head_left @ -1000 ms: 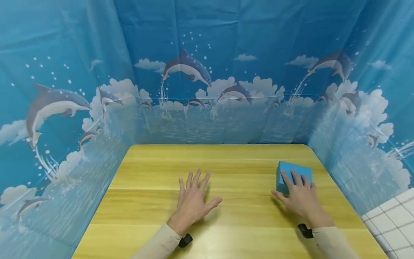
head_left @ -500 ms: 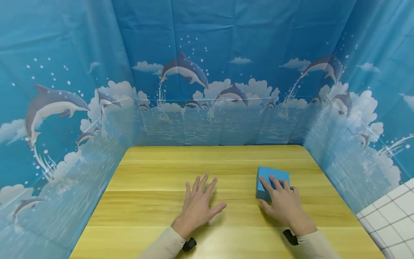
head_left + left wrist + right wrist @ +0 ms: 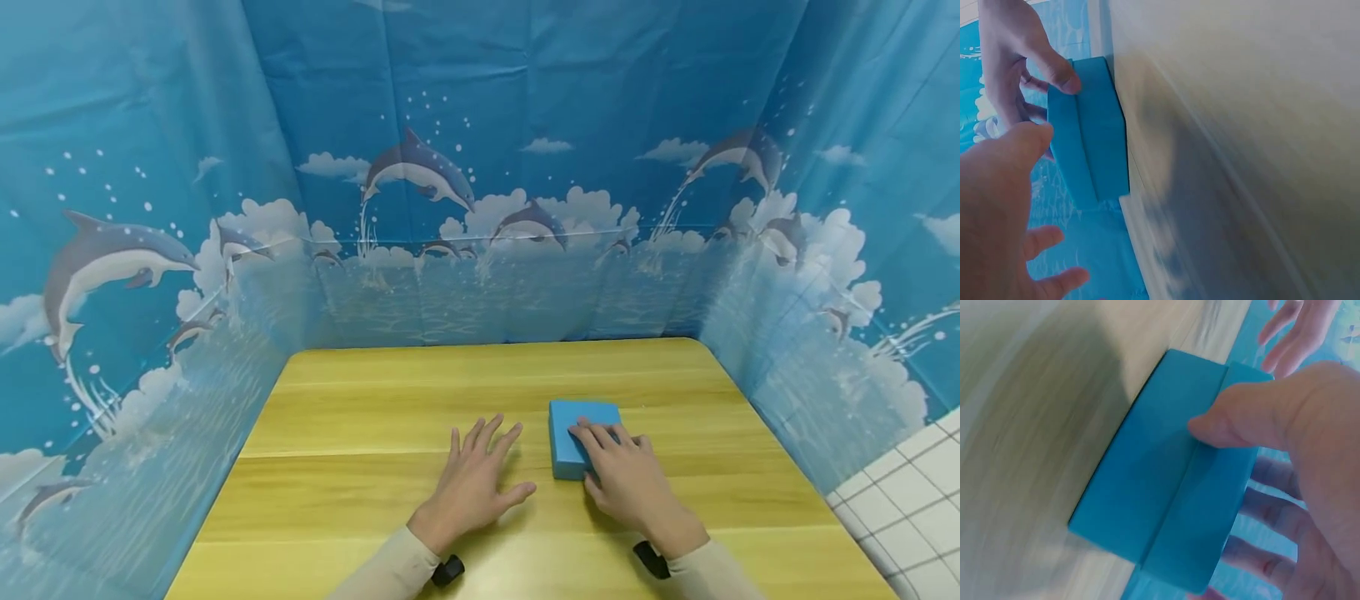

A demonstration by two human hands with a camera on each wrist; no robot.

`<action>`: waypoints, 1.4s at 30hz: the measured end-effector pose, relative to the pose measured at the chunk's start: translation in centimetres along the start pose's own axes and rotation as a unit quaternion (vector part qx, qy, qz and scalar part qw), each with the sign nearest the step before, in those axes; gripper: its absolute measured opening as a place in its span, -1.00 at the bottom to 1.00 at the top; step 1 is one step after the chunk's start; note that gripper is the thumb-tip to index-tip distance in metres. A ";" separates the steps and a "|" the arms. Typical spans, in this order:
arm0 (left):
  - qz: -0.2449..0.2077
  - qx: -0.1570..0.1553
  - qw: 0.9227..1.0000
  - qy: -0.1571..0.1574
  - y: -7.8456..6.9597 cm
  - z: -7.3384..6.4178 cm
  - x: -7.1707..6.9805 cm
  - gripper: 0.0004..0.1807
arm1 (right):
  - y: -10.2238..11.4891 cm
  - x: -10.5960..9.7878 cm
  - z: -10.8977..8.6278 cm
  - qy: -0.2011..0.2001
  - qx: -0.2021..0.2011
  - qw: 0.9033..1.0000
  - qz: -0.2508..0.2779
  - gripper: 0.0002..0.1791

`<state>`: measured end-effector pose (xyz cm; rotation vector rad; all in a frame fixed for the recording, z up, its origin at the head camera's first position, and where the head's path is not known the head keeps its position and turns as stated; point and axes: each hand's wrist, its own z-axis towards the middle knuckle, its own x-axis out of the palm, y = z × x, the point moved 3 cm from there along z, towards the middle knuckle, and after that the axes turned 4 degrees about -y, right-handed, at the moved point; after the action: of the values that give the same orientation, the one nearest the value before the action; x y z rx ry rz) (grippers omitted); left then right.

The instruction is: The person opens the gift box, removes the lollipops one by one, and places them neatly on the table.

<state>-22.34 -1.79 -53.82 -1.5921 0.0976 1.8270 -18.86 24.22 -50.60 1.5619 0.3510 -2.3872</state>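
A blue box (image 3: 562, 440) with a lid stands on the yellow wooden table, right of its middle. My right hand (image 3: 628, 485) holds it, fingers across the top and thumb at the near side. In the right wrist view the thumb (image 3: 1222, 425) presses by the lid's seam on the box (image 3: 1154, 462), and the other fingers reach over the lid. To the left of the box, my left hand (image 3: 474, 493) is held over the table with fingers spread, holding nothing. The left wrist view shows the box (image 3: 1100, 137) beyond the left thumb, its lid on.
The wooden table (image 3: 360, 417) has rounded far corners. A blue curtain (image 3: 480, 292) printed with dolphins and clouds hangs behind it and along both sides. White floor tiles (image 3: 900, 492) show at the lower right. Each wrist wears a black strap.
The box has slid left across the table under my right hand, from near the right edge towards the middle, and has turned slightly. My left hand has shifted a little to the right, fingers still spread.
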 end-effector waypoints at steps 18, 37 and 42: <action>0.020 0.045 0.998 0.038 0.4 1.7 0.2 0.15 | 1.8 0.4 1.4 0.024 -0.050 0.995 0.087 -0.16; -0.049 0.041 0.995 0.078 4.5 -0.4 -1.9 0.19 | 2.3 1.1 2.2 0.090 -0.062 0.958 0.264 -0.16; -0.070 0.040 0.992 0.092 5.6 -1.0 -2.4 0.19 | 2.1 1.2 2.7 0.088 -0.069 0.948 0.298 -0.03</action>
<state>-24.50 -7.59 -54.00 -1.6643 0.1380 1.5484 -20.92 21.25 -50.74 1.5444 0.0573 -1.7338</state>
